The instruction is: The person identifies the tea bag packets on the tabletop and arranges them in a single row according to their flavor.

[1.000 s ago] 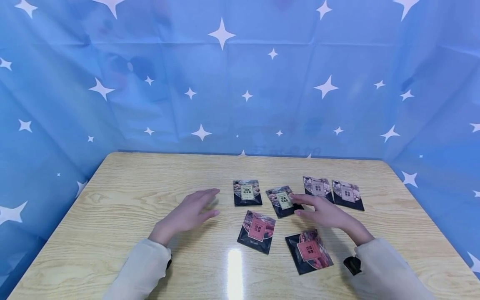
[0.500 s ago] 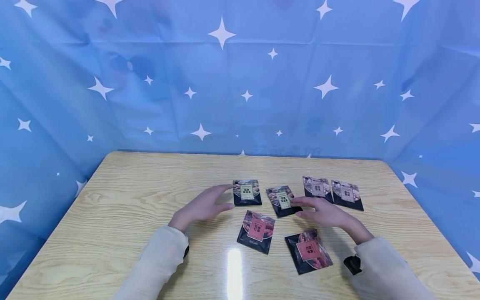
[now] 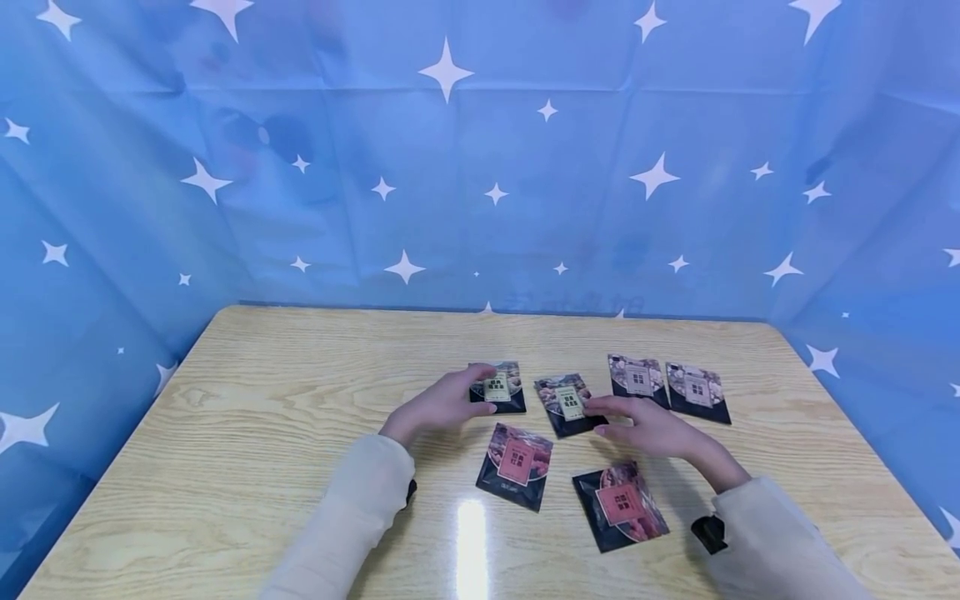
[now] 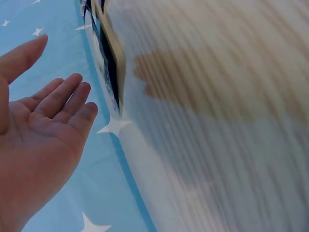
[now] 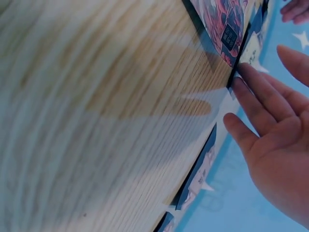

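Note:
In the head view, two flat sachets with pale green labels lie at the table's middle: a left sachet (image 3: 506, 390) and a right sachet (image 3: 564, 402). My left hand (image 3: 444, 402) reaches over the left sachet's near-left side, its fingertips overlapping that edge. Its fingers look relaxed, with thumb apart, in the left wrist view, where the palm (image 4: 48, 133) shows bare. My right hand (image 3: 648, 427) is at the right sachet, fingertips over its right edge. The right wrist view shows that hand (image 5: 280, 130) with extended fingers, thumb spread and nothing gripped.
A red-labelled sachet (image 3: 514, 465) lies nearer the front, with another red-labelled sachet (image 3: 621, 506) to its right. Two lilac-labelled sachets (image 3: 699, 392) sit side by side at the back right. A blue star-print cloth (image 3: 480, 167) hangs behind the wooden table (image 3: 262, 400).
My left hand has moved right, from the bare table to over the left green-labelled sachet. The right hand and the sachets have stayed in place.

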Demonstrator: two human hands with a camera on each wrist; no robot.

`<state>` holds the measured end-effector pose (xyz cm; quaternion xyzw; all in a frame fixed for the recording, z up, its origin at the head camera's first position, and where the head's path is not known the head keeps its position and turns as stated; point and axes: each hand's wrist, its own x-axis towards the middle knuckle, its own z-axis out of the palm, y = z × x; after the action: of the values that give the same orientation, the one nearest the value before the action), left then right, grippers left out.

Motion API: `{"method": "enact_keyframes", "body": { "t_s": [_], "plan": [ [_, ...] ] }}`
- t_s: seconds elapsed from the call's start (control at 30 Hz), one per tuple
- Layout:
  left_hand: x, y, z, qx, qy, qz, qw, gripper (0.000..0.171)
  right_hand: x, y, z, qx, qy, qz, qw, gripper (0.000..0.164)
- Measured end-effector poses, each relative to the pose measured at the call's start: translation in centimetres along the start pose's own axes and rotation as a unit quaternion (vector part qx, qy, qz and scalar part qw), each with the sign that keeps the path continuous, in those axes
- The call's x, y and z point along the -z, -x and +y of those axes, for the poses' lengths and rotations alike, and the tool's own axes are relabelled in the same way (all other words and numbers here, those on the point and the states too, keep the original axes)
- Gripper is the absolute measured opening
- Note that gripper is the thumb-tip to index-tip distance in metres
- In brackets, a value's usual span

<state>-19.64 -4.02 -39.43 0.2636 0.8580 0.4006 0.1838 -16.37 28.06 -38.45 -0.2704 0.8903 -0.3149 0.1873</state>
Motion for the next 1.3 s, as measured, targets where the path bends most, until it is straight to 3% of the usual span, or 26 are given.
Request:
{"method": "enact_keyframes", "body": {
  "t_s": [0.13, 0.4, 0.77, 1.07, 1.3],
  "plan": [
    [-0.2, -0.6, 0.4, 0.019, 0.012, -0.006, 0.9997, 0.059, 0.0, 0.0, -0.1, 0.001, -0.003, 0.0, 1.0, 0.048],
    [-0.8, -1.4, 1.1, 0.026, 0.005, -0.014, 0.9995, 0.058, 0.0, 0.0, -0.1, -0.002, -0.007, 0.001, 1.0, 0.048],
    [-1.2, -1.8, 0.9, 0.035, -0.003, -0.011, 0.9993, 0.056, -0.2, 0.0, -0.2, 0.003, -0.007, 0.005, 1.0, 0.048],
    [0.0, -0.5, -0.4, 0.036, -0.019, 0.009, 0.9991, 0.044, -0.1, 0.1, -0.2, 0.006, -0.013, 0.0, 1.0, 0.047],
    [1.8, 1.5, -1.9, 0.05, 0.003, 0.024, 0.9985, 0.035, 0.0, 0.1, -0.1, 0.006, -0.012, 0.001, 1.0, 0.047]
  ]
}}
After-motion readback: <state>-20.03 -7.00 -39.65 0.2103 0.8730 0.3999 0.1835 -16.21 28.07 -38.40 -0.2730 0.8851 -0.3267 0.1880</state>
